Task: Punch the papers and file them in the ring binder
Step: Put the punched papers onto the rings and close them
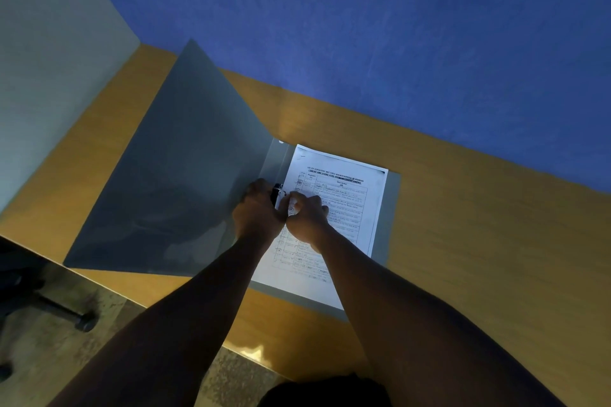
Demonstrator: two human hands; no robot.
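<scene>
Binder (172,175): grey, lying open on the wooden desk (479,241), its front cover swung out toward nine o'clock and tilted up off the surface
Papers (344,195): a printed sheet with a table of text, flat on the binder's back half at about three o'clock from the spine, top edge pointing to twelve
Clip (277,192): a small dark metal piece at the spine, right between the two hands, mostly hidden by them
Left hand (259,208): fingers curled down at the spine, on the nine o'clock side of the clip, knuckles up; whether it actually grips the clip I cannot tell
Right hand (305,210): fingers bunched tight and pressing on the left margin of the papers, just beside the clip; what it pinches, if anything, is hidden
Hands together: touching each other at the thumbs, both arms reaching in from six o'clock
Wall (363,26): blue, running behind the desk from ten to three o'clock
Chair base (49,307): dark legs and a wheel on the floor at eight o'clock
</scene>
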